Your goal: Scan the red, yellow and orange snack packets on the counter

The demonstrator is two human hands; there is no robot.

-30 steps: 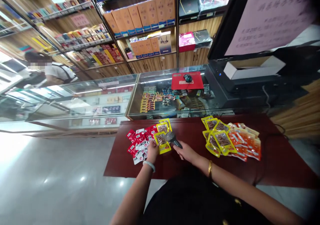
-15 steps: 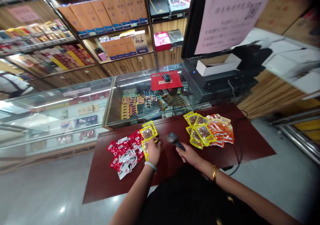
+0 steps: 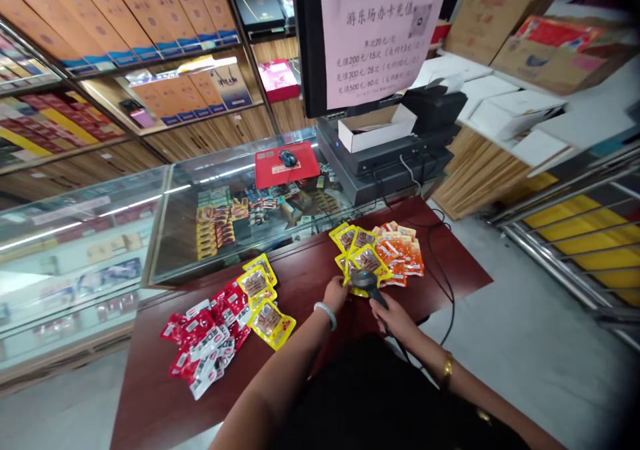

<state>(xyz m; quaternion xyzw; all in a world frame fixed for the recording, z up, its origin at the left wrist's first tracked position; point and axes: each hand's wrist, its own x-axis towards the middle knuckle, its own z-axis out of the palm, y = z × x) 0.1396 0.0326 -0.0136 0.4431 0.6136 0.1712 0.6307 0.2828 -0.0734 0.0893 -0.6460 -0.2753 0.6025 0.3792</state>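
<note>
My right hand (image 3: 397,318) grips a black barcode scanner (image 3: 367,281), whose head hovers over the right pile of yellow snack packets (image 3: 361,257) on the dark red table (image 3: 310,283). My left hand (image 3: 336,295) reaches to the near edge of that pile and touches a yellow packet there. Orange packets (image 3: 404,253) lie just right of the yellow ones. To the left lie three yellow packets (image 3: 263,298) beside a heap of red packets (image 3: 207,338).
The scanner's cable (image 3: 447,283) runs over the table's right end. Behind the table stands a glass display counter (image 3: 235,203) with a red mouse pad and mouse (image 3: 287,160), and a monitor with a paper notice (image 3: 380,33). Metal railings (image 3: 575,237) stand at right.
My left hand let go of the yellow packet by the red heap and moved right to the other pile. The scanner moved right with my right hand. The camera swung right.
</note>
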